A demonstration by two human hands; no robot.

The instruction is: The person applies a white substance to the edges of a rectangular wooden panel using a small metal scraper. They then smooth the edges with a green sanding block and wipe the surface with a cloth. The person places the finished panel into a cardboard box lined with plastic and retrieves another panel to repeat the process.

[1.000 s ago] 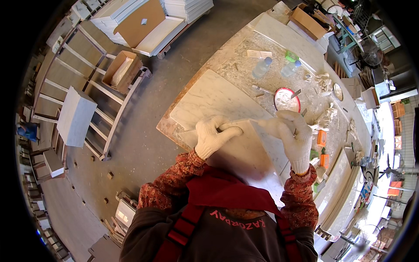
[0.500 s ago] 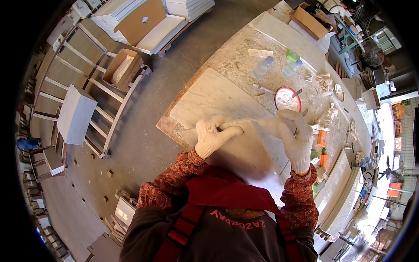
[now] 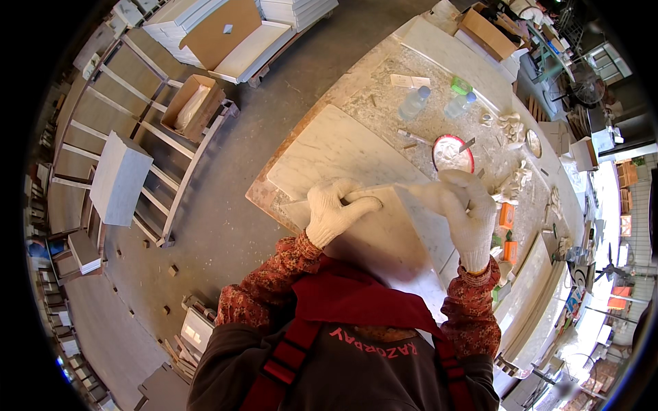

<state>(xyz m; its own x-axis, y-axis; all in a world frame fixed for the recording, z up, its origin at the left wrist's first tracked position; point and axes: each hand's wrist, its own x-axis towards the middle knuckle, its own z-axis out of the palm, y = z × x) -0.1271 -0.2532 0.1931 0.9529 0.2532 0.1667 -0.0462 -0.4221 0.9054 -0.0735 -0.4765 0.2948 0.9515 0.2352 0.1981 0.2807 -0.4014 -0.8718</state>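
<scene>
left hand [image 3: 334, 212], gloved: pinching edge of tilted marble slab [image 3: 387, 236], before the torso [image 3: 349, 366]. right hand [image 3: 469, 214], gloved: fingers curled beside its corner, whether gripping cannot be told. flat marble slab [image 3: 336, 151]: on workbench [image 3: 380, 113], just beyond.

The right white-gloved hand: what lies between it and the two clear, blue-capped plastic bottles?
In the head view, a round, red-rimmed bowl of white material, with a flat tool in it, lies between the right hand and those bottles.
</scene>
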